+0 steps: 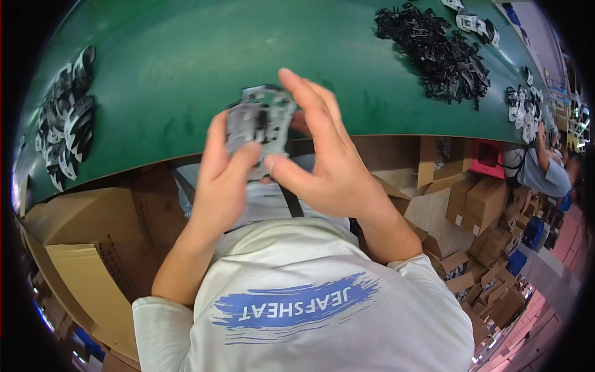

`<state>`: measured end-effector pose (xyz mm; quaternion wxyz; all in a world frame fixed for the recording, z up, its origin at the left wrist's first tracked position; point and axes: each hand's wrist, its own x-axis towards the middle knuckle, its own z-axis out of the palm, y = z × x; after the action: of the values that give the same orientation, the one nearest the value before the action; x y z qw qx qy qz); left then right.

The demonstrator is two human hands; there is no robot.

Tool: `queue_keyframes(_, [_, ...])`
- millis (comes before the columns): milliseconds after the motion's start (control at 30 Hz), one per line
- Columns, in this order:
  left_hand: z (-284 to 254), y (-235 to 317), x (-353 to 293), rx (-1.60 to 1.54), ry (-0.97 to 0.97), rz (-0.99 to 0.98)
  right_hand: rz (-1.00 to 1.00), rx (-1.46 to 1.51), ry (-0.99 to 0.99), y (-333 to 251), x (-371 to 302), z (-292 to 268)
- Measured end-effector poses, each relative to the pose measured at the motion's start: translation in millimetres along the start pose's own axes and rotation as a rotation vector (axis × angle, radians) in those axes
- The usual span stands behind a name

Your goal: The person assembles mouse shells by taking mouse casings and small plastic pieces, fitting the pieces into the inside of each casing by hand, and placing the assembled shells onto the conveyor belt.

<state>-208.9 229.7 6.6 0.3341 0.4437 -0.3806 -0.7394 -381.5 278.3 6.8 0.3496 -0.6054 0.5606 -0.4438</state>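
A grey plastic shell point(251, 127) with cutouts and a black piece along its middle is held over the near edge of the green table. My left hand point(224, 180) grips it from the left, thumb on its face. My right hand point(325, 152) is at its other side, thumb at the lower right corner; the index finger stretches upward, and other fingers partly pass behind the shell. Motion blurs the shell's details.
Black and white curved shells point(77, 127) are piled at the table's left. A heap of small black plastic parts point(443, 59) lies at the far right, with more white shells point(524, 111) beyond. Cardboard boxes point(93, 248) stand below the table edge. Another person point(539, 173) sits at the right.
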Motion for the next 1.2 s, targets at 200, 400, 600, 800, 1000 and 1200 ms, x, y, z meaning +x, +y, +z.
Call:
queue_keyframes(200, [-51.6, 66.2, -65.1, -0.236, 0.034, -0.014, 0.103, -0.396, 0.361, 34.8, 15.7, -68.4])
queue_keyframes(400, [-72.3, 101.2, -102.9, -0.250, 0.136, 0.072, 0.185, -1.153, 0.431, 96.7, 6.2, -176.0])
queue_keyframes(600, [-63.9, 105.3, -103.1, -0.403, 0.094, 0.037, 0.371, -1.114, 0.321, 107.6, 31.4, -161.7])
queue_keyframes(800, [-63.6, 111.6, -97.5, -0.515, 0.027, -0.017, 0.311, -1.038, 0.453, 89.2, 42.9, -151.0])
queue_keyframes(1000, [-69.9, 109.0, -114.5, -0.349, 0.017, 0.196, 0.343, -1.069, 0.386, 94.8, 47.2, -166.8])
queue_keyframes(1200, [-338.7, 194.9, -323.0, 0.490, 0.614, 0.598, 0.239, -0.705, 0.232, 81.4, 60.9, -137.9])
